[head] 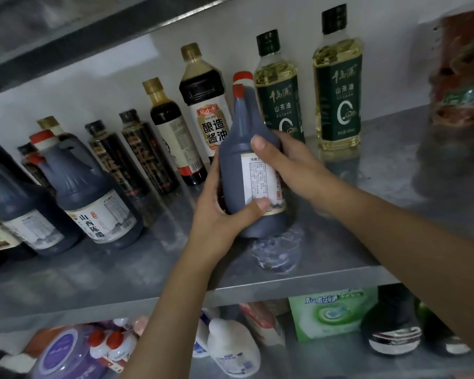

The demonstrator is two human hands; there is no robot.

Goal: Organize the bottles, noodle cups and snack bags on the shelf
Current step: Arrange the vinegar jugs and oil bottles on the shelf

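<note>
Both hands on one dark plastic vinegar jug w/ red cap and white label [253,165], upright, mid-shelf, front of the row. L hand [219,212] wraps the lower body from the left, thumb lying across the label bottom. R hand [282,162] curls round the jug's shoulder from the right, thumb on the front. The jug base is at the grey metal shelf [121,269] surface, reflection under it; can't tell if resting or just off.

Right behind the jug: two clear oil bottles w/ dark green labels, black caps [338,77], upright, side by side near the back wall. Left of the jug, a tall soy sauce bottle w/ gold cap [205,105], then a slimmer gold-cap dark bottle [173,132], then two slim black bottles [145,151]. Far left: more dark vinegar jugs w/ red caps [93,198], close together. Far right: red snack bag [460,69], blurred.

Lower shelf: green box [331,313], white pump bottle [233,348], purple round tub [66,354].
</note>
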